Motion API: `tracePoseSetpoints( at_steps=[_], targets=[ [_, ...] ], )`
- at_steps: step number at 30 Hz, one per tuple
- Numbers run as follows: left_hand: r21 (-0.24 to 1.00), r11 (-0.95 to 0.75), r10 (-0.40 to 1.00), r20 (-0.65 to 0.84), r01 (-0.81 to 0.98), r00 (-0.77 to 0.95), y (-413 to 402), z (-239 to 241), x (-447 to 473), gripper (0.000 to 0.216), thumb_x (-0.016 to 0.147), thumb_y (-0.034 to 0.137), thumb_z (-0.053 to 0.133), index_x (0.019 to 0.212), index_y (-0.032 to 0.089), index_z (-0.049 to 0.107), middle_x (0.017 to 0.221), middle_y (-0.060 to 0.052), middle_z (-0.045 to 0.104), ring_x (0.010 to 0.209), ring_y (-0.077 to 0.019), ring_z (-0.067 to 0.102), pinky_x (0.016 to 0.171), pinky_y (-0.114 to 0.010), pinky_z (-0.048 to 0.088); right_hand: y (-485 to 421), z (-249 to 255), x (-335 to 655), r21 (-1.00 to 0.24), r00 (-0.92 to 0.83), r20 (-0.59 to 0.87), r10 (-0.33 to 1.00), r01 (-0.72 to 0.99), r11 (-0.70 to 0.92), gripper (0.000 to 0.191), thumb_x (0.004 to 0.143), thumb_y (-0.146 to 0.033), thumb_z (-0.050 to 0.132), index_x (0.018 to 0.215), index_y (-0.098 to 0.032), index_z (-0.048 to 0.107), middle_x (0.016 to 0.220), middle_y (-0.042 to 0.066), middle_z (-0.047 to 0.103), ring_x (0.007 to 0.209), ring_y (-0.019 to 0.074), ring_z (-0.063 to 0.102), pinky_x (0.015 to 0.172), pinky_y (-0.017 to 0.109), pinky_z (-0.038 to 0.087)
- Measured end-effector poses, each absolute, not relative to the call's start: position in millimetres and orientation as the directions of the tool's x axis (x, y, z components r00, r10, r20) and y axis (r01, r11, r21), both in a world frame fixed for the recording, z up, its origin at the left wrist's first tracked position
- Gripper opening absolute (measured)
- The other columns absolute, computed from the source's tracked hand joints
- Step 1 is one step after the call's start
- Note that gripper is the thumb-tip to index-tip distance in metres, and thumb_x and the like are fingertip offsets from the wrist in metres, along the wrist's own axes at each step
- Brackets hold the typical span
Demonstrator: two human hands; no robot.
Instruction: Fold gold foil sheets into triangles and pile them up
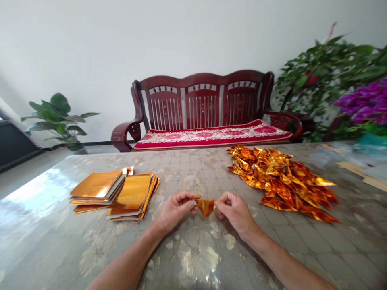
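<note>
A small piece of gold foil paper (206, 207), folded to a downward-pointing triangle, is stretched between my two hands above the table. My left hand (179, 206) pinches its left corner between thumb and fingers. At the opposite corner, the thumb and fingertips of my right hand (234, 210) are closed on the paper. To the left lie two stacks of flat gold foil sheets, the farther-left stack (98, 184) partly overlapping the nearer one (131, 193). On the right is a heap of folded, pointed gold foil pieces (278, 181).
A patterned, glossy cover lies over the table (187, 173). Plastic bags (332, 152) and tan card strips (363, 174) rest at its right side. Beyond the table stands a dark red wooden bench (201, 106) with a red cushion, flanked by potted plants (59, 117) and purple flowers (365, 102).
</note>
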State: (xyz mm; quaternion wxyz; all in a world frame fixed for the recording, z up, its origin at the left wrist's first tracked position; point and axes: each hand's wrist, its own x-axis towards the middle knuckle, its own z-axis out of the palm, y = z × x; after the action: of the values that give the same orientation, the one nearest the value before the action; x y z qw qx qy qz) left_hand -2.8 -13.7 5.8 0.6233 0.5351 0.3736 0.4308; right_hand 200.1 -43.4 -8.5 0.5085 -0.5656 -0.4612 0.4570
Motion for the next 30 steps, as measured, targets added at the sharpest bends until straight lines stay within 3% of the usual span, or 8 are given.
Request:
tracePoseSetpoints(
  at_steps=[11,20,26,30],
  targets=[
    [0.991,-0.029,0.916,0.080,-0.134,0.393,-10.3,4.9,-5.5,0.031,0.066,0.042,0.085,0.079,0.015,0.076,0.068,-0.003,0.069,0.057,-0.0116,0.059,0.059,-0.023,0.048,-43.9,-5.2,201.1,-0.997,0.116,-0.062,0.991,0.041,-0.068,0.024,0.068,-0.036,0.069,0.062,-0.022,0.050,0.047,-0.005,0.056,0.044,0.0112,0.048,0.047,0.023,0.036],
    [0.997,-0.077,0.995,0.075,0.021,0.066,-0.1,-9.9,-4.0,0.019,0.058,0.024,0.081,0.068,0.014,0.068,0.060,0.002,0.066,0.053,-0.0080,0.055,0.054,-0.018,0.042,-40.2,-14.8,204.0,-0.996,0.034,-0.011,0.999,0.084,-0.013,0.021,0.068,-0.037,0.070,0.066,-0.018,0.061,0.054,-0.004,0.058,0.051,0.0112,0.050,0.051,0.023,0.037],
    [0.997,-0.015,0.987,0.028,-0.081,0.161,-1.0,-12.0,-2.5,0.035,0.059,0.024,0.081,0.090,0.014,0.067,0.066,0.003,0.066,0.057,-0.0080,0.058,0.056,-0.017,0.044,-34.5,-16.5,209.5,-0.973,0.083,0.112,0.990,0.211,0.093,0.022,0.073,-0.038,0.064,0.063,-0.019,0.060,0.055,-0.003,0.057,0.054,0.0126,0.050,0.054,0.025,0.038],
    [1.000,0.015,0.979,-0.016,0.007,0.205,-0.4,-16.5,0.4,0.033,0.062,0.026,0.079,0.091,0.012,0.071,0.065,0.002,0.066,0.053,-0.0075,0.055,0.051,-0.017,0.038,-32.5,-13.7,212.8,-0.939,0.095,0.178,0.979,0.313,0.140,0.021,0.075,-0.038,0.061,0.063,-0.020,0.057,0.053,-0.003,0.055,0.052,0.0129,0.048,0.052,0.025,0.036]
  ],
)
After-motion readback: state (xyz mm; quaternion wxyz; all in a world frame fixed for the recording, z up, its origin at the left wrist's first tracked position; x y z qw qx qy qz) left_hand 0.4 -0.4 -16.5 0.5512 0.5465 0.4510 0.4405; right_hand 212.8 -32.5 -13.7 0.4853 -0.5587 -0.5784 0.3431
